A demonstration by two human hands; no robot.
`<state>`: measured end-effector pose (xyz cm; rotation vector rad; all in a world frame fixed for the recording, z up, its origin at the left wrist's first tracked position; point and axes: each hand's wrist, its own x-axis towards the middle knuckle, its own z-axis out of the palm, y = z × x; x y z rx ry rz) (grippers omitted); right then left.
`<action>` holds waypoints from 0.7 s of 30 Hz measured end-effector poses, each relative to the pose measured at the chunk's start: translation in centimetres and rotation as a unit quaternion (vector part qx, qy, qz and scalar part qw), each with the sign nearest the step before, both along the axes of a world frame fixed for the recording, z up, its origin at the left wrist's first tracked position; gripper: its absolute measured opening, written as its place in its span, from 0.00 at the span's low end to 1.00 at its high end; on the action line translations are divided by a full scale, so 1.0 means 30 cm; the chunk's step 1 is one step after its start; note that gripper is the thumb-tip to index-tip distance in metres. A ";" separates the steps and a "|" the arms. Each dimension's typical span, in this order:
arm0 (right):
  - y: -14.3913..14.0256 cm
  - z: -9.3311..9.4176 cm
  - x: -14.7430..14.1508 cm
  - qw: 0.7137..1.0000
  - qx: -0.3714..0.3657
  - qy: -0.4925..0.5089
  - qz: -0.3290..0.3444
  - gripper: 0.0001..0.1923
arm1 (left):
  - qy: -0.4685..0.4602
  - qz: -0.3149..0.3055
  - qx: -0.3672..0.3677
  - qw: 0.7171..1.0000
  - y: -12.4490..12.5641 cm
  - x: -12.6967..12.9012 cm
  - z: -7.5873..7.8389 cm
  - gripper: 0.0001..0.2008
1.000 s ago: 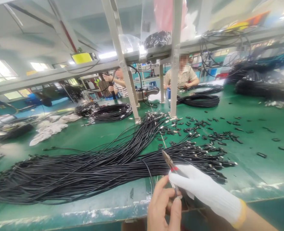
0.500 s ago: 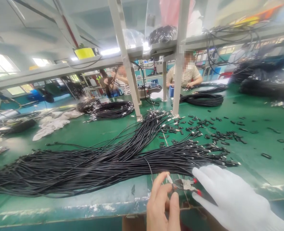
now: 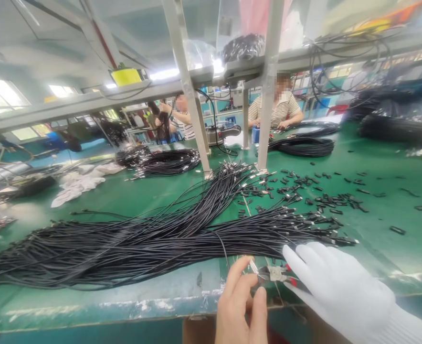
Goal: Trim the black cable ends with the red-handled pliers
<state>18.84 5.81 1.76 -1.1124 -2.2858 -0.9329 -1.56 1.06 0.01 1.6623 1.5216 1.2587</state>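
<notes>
Two hands work at the bottom edge of the frame, right of centre. No brand, label or lettering can be read anywhere; the yellow box (image 3: 126, 76) under the shelf at upper left carries nothing legible.

The left hand (image 3: 240, 306), bare, has thumb and forefinger pinched together on the end of a thin black cable (image 3: 222, 248) that arcs up into the bundle. Just beside those fingertips, to their right, lie the jaws of the red-handled cutters (image 3: 273, 274), held by the right hand (image 3: 334, 286) in a white glove. That hand's fingers are curled loosely over the handles, the forefinger stretched out above the tool. The cutter tips meet the pinched cable end; whether they are biting it I cannot tell.

The big bundle of black cables (image 3: 132, 246) spreads across the green table (image 3: 386, 258) from lower left to centre. Small black sleeves (image 3: 321, 196) are scattered to the right. Two other people sit beyond the shelf posts.
</notes>
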 end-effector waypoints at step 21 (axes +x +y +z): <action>0.018 0.002 0.037 0.979 -0.087 0.186 -0.009 0.16 | -0.050 -0.059 -0.023 0.997 0.013 -0.022 0.032 0.14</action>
